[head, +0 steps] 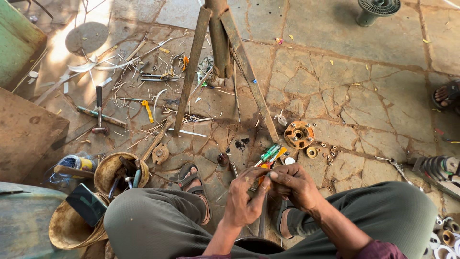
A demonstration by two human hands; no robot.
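Two hands meet above the stone floor [364, 96] at its near edge, between the seated person's knees. We see the left hand [245, 199] and the right hand [293, 184] with fingers curled nearly shut around a small orange-tipped part [262, 180]; what the part is we cannot tell, since the fingers cover most of it.

Risk, as we judge it: the part is small and pinched only at the fingertips, so a slip could drop it among the litter of shavings below, where it would be hard to find. The sandalled foot [191, 180] just beside the hands could also knock the loose fittings.

Counts: one rusty orange flange [299, 134] just beyond the hands; one brass ring [312, 152] beside it; a scatter of small bushings [330, 152], too small to count exactly; one green-handled screwdriver [269, 152]; one hammer [99, 110] toward the far left; one bucket of tools [115, 172] at the near left; one metal tripod stand [220, 43] at the far edge.
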